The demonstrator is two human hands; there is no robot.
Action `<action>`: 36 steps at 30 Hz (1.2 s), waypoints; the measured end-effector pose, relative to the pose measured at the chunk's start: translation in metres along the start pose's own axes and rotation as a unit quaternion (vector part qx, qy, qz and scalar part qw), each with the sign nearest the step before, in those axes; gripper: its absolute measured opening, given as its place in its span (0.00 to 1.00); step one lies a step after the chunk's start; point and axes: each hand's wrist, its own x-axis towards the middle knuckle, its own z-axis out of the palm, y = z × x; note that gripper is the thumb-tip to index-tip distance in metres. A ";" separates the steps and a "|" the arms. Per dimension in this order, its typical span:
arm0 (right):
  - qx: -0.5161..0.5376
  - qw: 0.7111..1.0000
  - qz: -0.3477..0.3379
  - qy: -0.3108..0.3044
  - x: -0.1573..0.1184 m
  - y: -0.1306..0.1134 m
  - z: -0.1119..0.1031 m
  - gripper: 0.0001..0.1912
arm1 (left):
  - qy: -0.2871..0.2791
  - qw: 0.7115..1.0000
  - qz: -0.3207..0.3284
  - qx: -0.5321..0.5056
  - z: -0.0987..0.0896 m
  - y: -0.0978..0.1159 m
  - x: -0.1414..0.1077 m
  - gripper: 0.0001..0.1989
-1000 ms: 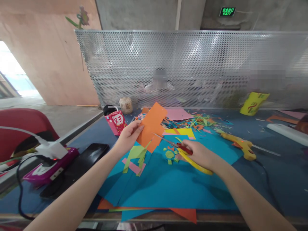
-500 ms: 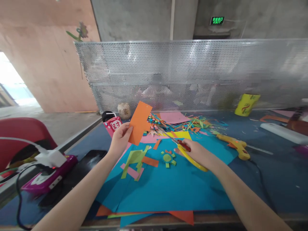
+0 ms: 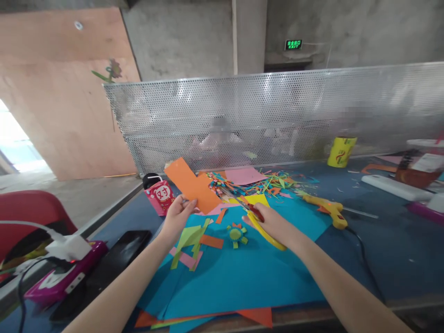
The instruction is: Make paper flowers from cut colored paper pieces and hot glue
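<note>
My left hand [image 3: 180, 215] pinches the lower edge of an orange paper sheet [image 3: 194, 187], held up above the table and tilted. In my right hand [image 3: 268, 219] is a pair of scissors [image 3: 265, 233] with yellow and red handles; the blades point up and left, close to the sheet's right end. Whether the blades touch the paper I cannot tell. Below, a small green and blue paper piece with tabs around it [image 3: 236, 234] lies on large blue paper [image 3: 243, 282]. Left of it are green strips [image 3: 189, 237], pink strips [image 3: 185, 259] and an orange strip [image 3: 211, 241].
A heap of colourful paper scraps [image 3: 274, 182] lies behind the scissors. At right are a yellow glue gun [image 3: 324, 208] with a cord and a yellow roll [image 3: 342, 151]. A pink drink carton [image 3: 160, 196], phone [image 3: 130, 243] and purple power strip [image 3: 65, 273] stand left. Perforated metal screen [image 3: 166, 120] behind.
The orange sheet has turned from nearly upright to leaning left, its right end now lower and nearer the scissors. The whole view has shifted slightly.
</note>
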 end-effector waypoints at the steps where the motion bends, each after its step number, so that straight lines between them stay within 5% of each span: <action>1: 0.003 1.000 -0.007 -0.003 -0.001 -0.001 0.001 0.20 | -0.016 1.000 -0.003 0.003 0.003 0.000 -0.002 0.16; 14: 0.125 0.990 -0.052 -0.037 -0.002 0.003 0.009 0.18 | -0.179 0.980 -0.016 0.083 0.024 0.003 -0.018 0.17; 31: 0.114 0.991 -0.040 -0.049 -0.001 0.004 0.010 0.18 | -0.133 0.989 -0.055 0.033 0.030 0.004 -0.023 0.19; 36: 0.052 0.997 -0.012 -0.060 -0.005 -0.003 0.003 0.19 | -0.052 0.998 -0.043 -0.010 0.025 0.001 -0.015 0.20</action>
